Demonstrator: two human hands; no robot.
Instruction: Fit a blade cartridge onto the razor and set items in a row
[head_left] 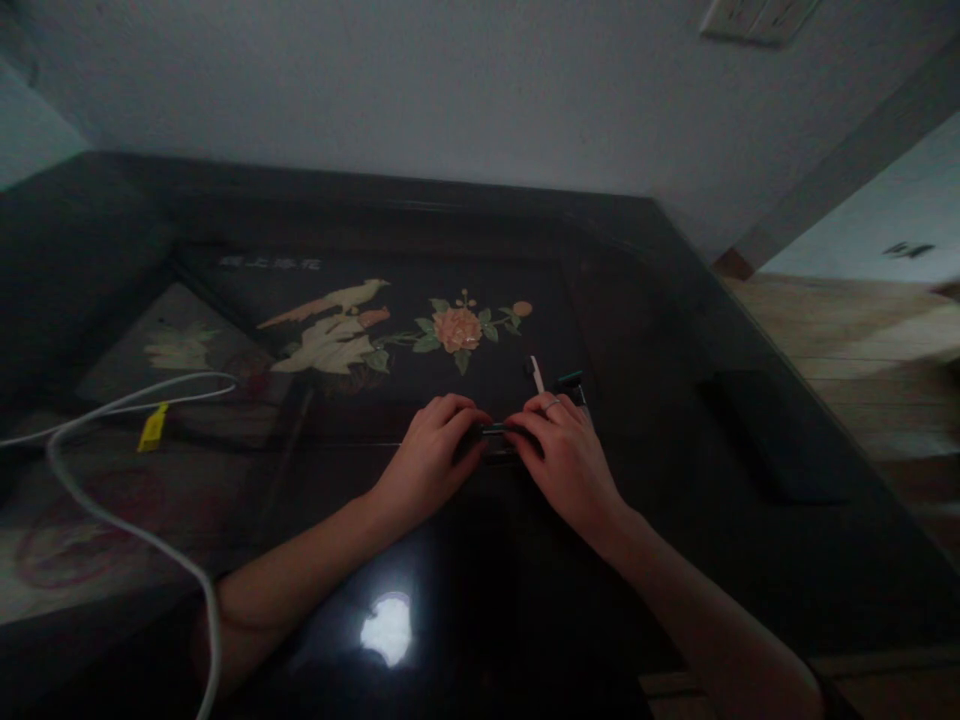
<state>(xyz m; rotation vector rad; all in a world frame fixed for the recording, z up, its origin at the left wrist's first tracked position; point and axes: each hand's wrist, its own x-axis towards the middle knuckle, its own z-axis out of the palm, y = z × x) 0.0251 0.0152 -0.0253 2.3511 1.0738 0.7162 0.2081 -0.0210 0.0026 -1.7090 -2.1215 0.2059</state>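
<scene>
My left hand (pixel 442 445) and my right hand (pixel 566 445) face each other over the dark glossy tabletop. Fingers and thumbs of both are closed on a thin, dark, greenish strip-like piece (pixel 493 430), whose exact kind I cannot make out. A ring shows on a finger of my right hand. Just beyond that hand, a white stick with a black end (pixel 537 374) points away from me. Beside the stick is a small dark object with a green edge (pixel 570 380), partly hidden by the fingers. The light is dim and details are blurred.
Inlaid birds and a flower (pixel 457 330) decorate the tabletop (pixel 622 330). A white cable (pixel 150 537) with a yellow tag (pixel 153 428) loops at left. At right lies a flat black object (pixel 776 435). A bright apple-shaped logo (pixel 388 628) shows in front; a wall (pixel 375 90) stands behind.
</scene>
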